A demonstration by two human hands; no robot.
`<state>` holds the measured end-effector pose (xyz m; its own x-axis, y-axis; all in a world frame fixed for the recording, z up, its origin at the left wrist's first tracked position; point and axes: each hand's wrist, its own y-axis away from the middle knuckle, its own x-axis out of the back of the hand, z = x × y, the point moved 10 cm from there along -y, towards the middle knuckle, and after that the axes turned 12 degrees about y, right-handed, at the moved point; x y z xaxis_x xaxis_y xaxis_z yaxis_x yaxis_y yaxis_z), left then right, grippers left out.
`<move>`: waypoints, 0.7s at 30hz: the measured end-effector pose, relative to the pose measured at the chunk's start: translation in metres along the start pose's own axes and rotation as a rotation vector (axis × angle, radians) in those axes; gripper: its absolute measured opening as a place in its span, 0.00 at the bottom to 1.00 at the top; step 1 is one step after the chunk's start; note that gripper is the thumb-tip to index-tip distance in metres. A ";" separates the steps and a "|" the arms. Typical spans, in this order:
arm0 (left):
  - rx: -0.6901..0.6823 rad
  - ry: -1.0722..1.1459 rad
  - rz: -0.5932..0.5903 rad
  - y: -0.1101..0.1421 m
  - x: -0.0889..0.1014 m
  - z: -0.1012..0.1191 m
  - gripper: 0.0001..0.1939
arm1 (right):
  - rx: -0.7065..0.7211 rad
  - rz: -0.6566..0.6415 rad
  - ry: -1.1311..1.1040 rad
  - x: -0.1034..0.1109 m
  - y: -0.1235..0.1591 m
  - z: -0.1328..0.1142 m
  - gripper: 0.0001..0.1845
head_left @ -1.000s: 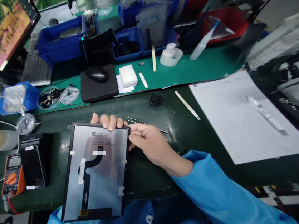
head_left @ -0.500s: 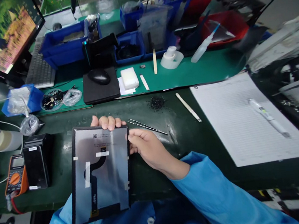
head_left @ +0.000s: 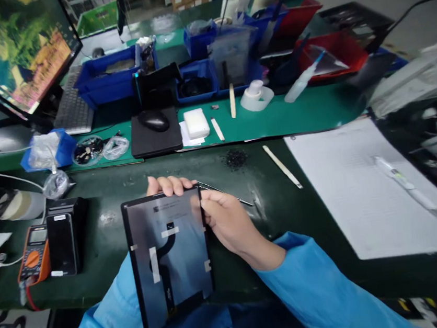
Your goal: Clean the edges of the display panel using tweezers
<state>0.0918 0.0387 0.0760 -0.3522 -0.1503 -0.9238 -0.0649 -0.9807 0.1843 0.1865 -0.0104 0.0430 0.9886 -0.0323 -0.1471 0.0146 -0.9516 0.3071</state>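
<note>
A tablet display panel (head_left: 189,257), its grey back towards me with a black ribbon cable and strips of pale tape, is held upright and slightly tilted above the bench edge. My left hand (head_left: 170,184) grips it from behind; only the fingers show over its top edge. At the upper right edge, my right hand (head_left: 229,223) pinches the panel's side between thumb and fingers. Just behind the right hand lie metal tweezers (head_left: 225,190), partly covered by hand and panel. Beyond them is a small heap of black bits (head_left: 236,158).
An orange multimeter (head_left: 34,256) and a phone (head_left: 62,244) stand at the left. To the right are a pale stick tool (head_left: 282,166) and a paper sheet (head_left: 348,196) with a white pen (head_left: 406,184). A mouse (head_left: 153,120) and blue bins (head_left: 110,79) line the back.
The panel and both hands appear shifted right in the picture, and the whole view has shifted too. The panel stands a little more upright. Both hands keep their hold.
</note>
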 end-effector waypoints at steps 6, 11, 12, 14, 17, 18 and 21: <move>-0.028 0.087 -0.062 0.000 0.001 -0.002 0.33 | -0.123 0.030 -0.029 -0.003 0.002 0.005 0.09; -0.038 0.151 -0.092 0.001 0.002 -0.001 0.29 | -0.180 0.072 -0.096 0.000 0.001 0.011 0.11; -0.041 0.152 -0.094 0.002 0.003 -0.002 0.29 | -0.181 0.075 -0.085 0.000 0.000 0.012 0.11; -0.052 0.158 -0.101 0.002 0.003 -0.003 0.26 | -0.172 0.079 -0.056 0.000 0.001 0.010 0.10; -0.079 0.154 -0.071 0.002 0.007 -0.002 0.24 | -0.161 0.059 -0.044 -0.005 0.003 0.005 0.09; -0.091 0.153 -0.045 0.002 0.009 -0.001 0.24 | -0.161 0.042 -0.050 -0.008 0.003 0.004 0.09; -0.070 0.153 -0.038 0.001 0.008 -0.002 0.23 | -0.170 0.000 -0.097 -0.013 0.003 0.004 0.10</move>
<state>0.0911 0.0364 0.0680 -0.2046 -0.1253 -0.9708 -0.0087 -0.9915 0.1298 0.1731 -0.0141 0.0426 0.9696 -0.0692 -0.2346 0.0481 -0.8864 0.4605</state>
